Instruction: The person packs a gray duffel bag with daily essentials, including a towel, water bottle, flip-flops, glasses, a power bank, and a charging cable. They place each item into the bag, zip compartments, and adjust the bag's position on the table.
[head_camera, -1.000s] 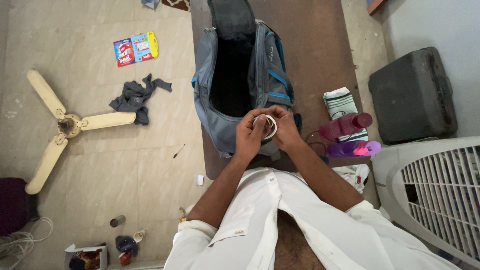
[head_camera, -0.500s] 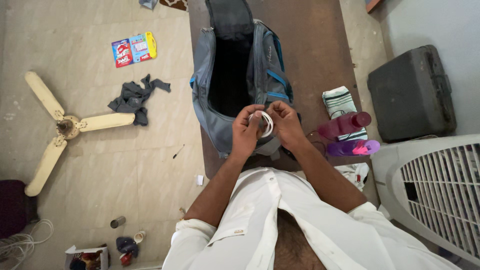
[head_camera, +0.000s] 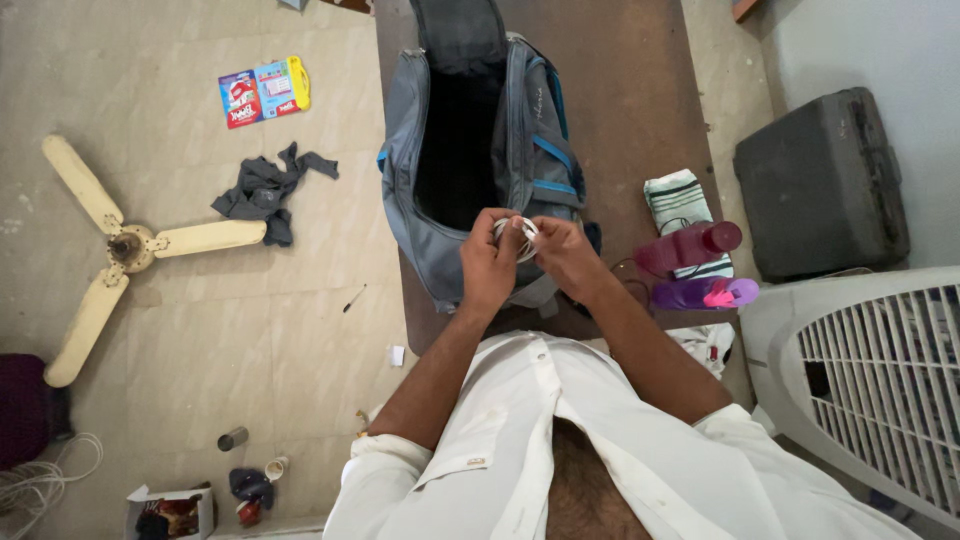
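A coiled white cable (head_camera: 520, 236) is pinched between both my hands, just above the near end of an open grey duffel bag (head_camera: 520, 130) with blue trim. My left hand (head_camera: 487, 262) grips the coil from the left, fingers curled around it. From the right, my right hand (head_camera: 562, 255) closes on the same coil. The bag lies on a brown table (head_camera: 640, 90), its dark inside showing. Most of the cable is hidden by my fingers.
Right of my hands lie a folded striped cloth (head_camera: 680, 200), a maroon bottle (head_camera: 690, 246) and a purple bottle (head_camera: 705, 294). On the floor at left are a cream ceiling fan (head_camera: 130, 245), a dark rag (head_camera: 265, 190) and coloured packets (head_camera: 262, 90). A white air cooler (head_camera: 870, 380) and a dark case (head_camera: 820, 180) stand at right.
My hands have drawn closer together, squeezing the white coil smaller, and shifted slightly up toward the bag. The view has drifted a little; nothing else moved.
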